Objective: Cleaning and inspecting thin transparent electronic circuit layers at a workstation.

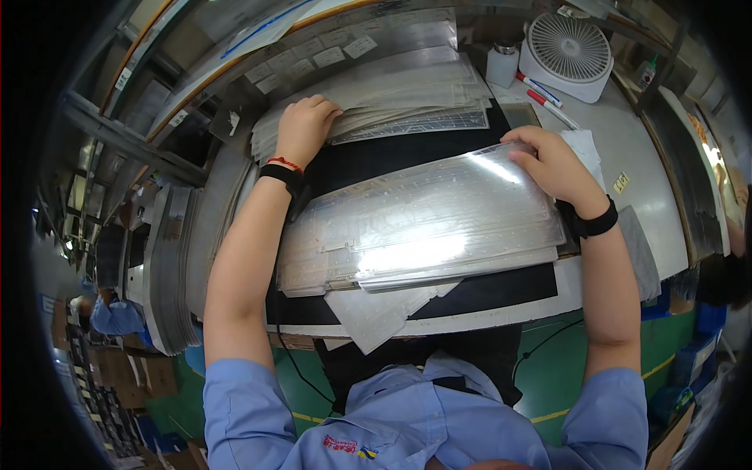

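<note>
Two piles of thin clear plastic sheets lie on a black mat (pixel 376 162). My left hand (pixel 308 129) is closed at the left part of the far pile (pixel 427 82), its fingers curled over the near edge of a sheet. The fingertips are partly hidden. At the far right corner of the near pile (pixel 423 211), my right hand (pixel 552 160) pinches a clear sheet between thumb and fingers. The near pile is fanned unevenly, and light glares off its surface. From under its front edge, a pale angular sheet (pixel 368 317) sticks out over the table's edge.
At the back right stand a white fan (pixel 568 51) and a small bottle (pixel 501 64). Blue and red markers (pixel 540 95) lie before them. A grey cloth (pixel 638 254) rests at the right. Stacked panels (pixel 168 266) stand at the left; a shelf (pixel 235 70) runs behind.
</note>
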A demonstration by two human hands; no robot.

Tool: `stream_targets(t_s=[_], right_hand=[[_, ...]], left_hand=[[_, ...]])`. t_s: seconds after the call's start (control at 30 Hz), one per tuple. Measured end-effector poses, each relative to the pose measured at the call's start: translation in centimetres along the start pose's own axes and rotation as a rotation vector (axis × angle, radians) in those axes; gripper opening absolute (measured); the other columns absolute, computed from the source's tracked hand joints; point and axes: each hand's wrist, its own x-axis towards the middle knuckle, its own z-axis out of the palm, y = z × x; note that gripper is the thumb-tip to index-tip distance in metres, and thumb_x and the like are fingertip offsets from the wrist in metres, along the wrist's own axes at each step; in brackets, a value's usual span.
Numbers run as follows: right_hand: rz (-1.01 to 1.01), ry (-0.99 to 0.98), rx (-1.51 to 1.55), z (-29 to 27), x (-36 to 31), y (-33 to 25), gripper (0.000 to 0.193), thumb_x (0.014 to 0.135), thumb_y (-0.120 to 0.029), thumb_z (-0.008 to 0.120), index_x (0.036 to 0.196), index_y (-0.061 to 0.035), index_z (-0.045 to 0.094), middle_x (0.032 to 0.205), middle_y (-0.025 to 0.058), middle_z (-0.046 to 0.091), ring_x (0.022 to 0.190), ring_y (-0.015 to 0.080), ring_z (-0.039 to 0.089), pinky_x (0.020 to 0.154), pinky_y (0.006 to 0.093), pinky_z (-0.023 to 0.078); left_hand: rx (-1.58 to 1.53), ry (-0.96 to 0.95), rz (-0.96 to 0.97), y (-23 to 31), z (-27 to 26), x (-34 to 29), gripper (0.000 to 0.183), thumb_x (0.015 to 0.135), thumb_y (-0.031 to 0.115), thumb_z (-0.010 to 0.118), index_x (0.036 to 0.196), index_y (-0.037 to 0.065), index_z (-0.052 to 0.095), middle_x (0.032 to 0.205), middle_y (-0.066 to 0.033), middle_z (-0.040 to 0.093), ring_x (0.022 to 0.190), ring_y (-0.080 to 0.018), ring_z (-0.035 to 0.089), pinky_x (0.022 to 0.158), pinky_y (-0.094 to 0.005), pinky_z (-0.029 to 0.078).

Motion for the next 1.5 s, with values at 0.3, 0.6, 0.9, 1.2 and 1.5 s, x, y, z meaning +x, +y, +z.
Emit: stream_targets(t_s=[0.3, 0.6, 0.9, 1.2, 1.5], right_hand=[[0.006, -0.001, 0.004, -0.1, 0.0, 0.1, 0.025, 0.090, -0.006, 0.063, 0.114, 0.0012, 0.064, 0.101, 0.0151, 0.067, 0.088, 0.0236, 0.062, 0.082, 0.0326, 0.049], [0.057, -0.012, -0.010, -0.1, -0.1, -0.4, 0.023, 0.090, -0.006, 0.063, 0.112, 0.0008, 0.064, 0.104, 0.0117, 0.065, 0.092, 0.0215, 0.062, 0.084, 0.0323, 0.049], [0.012, -0.021, 0.026, 0.3, 0.3, 0.2, 0.023, 0.090, -0.007, 0.063, 0.112, 0.0002, 0.065, 0.106, 0.0111, 0.065, 0.094, 0.0218, 0.062, 0.085, 0.0315, 0.049], [0.042, -0.003, 0.112, 0.0, -0.2, 1.8, 0.015, 0.091, -0.004, 0.060, 0.106, 0.0001, 0.062, 0.097, 0.0064, 0.065, 0.092, 0.0157, 0.062, 0.083, 0.0292, 0.048], [0.055, 0.026, 0.126, -0.2, -0.1, 1.1, 0.011, 0.094, -0.003, 0.057, 0.104, -0.0003, 0.060, 0.095, 0.0062, 0.064, 0.090, 0.0144, 0.059, 0.084, 0.0282, 0.047]], left_hand=[[-0.346, 0.014, -0.294, 1.0, -2.5, 0.2, 0.009, 0.094, 0.015, 0.063, 0.094, 0.007, 0.066, 0.089, -0.0103, 0.068, 0.081, -0.0302, 0.065, 0.077, -0.0383, 0.052], [-0.944, -0.297, 0.571, 15.0, -16.1, -3.6, 0.024, 0.097, 0.023, 0.061, 0.077, 0.012, 0.054, 0.079, -0.0013, 0.060, 0.066, -0.0178, 0.058, 0.056, -0.0303, 0.045], [-1.089, -0.146, 0.588, 20.7, -23.4, -4.8, 0.017, 0.087, 0.025, 0.066, 0.095, 0.010, 0.069, 0.082, -0.0017, 0.060, 0.065, -0.0162, 0.059, 0.053, -0.0271, 0.041], [-1.142, -0.155, 0.475, 23.0, -24.0, -5.7, 0.029, 0.082, 0.021, 0.062, 0.106, 0.007, 0.070, 0.083, -0.0050, 0.057, 0.066, -0.0139, 0.056, 0.055, -0.0267, 0.041], [-0.762, -0.175, 0.354, 17.1, -22.4, -4.5, 0.015, 0.084, 0.011, 0.068, 0.098, 0.008, 0.073, 0.090, -0.0093, 0.068, 0.069, -0.0181, 0.063, 0.058, -0.0294, 0.047]])
